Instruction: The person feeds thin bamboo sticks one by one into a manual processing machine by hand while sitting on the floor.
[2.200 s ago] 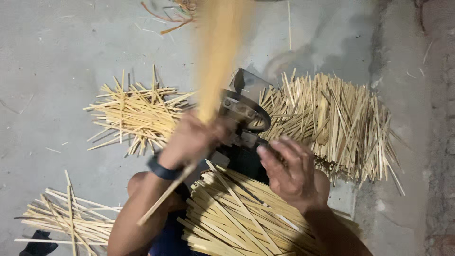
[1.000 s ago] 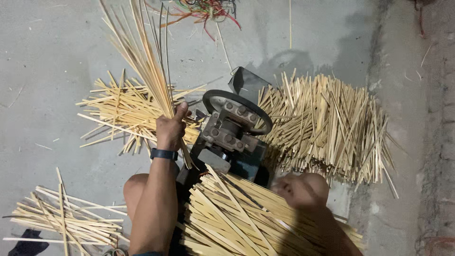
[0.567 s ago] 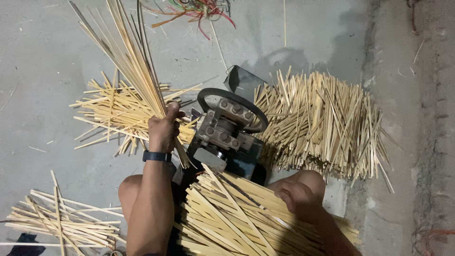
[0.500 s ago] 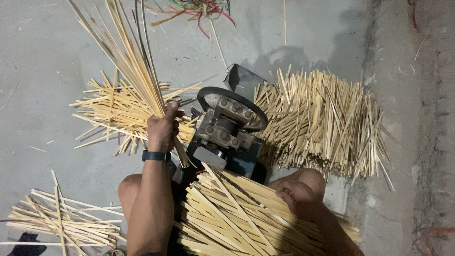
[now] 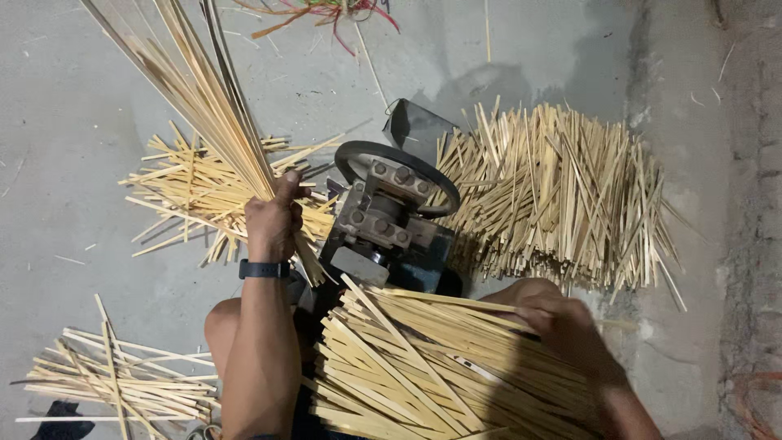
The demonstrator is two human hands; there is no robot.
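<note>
My left hand [image 5: 273,224] grips a long bundle of thin bamboo strips [image 5: 195,90] that fans up toward the top left. A dark band sits on that wrist. My right hand [image 5: 562,322] rests, blurred, on the big heap of bamboo slats [image 5: 423,367] across my lap, at its right side; I cannot tell whether it grips any. Between the hands stands a small metal cutting machine [image 5: 387,220] with a dark ring and bolted blocks.
A wide pile of cut bamboo sticks [image 5: 562,195] lies right of the machine. Another pile [image 5: 195,191] lies behind my left hand, and a third [image 5: 114,383] at the bottom left. Coloured scraps [image 5: 326,12] lie at the top. A rough ledge [image 5: 749,220] runs along the right.
My left hand lifted the strip bundle up and left, then held it steady. My right hand dropped from beside the machine onto the right side of the lap heap.
</note>
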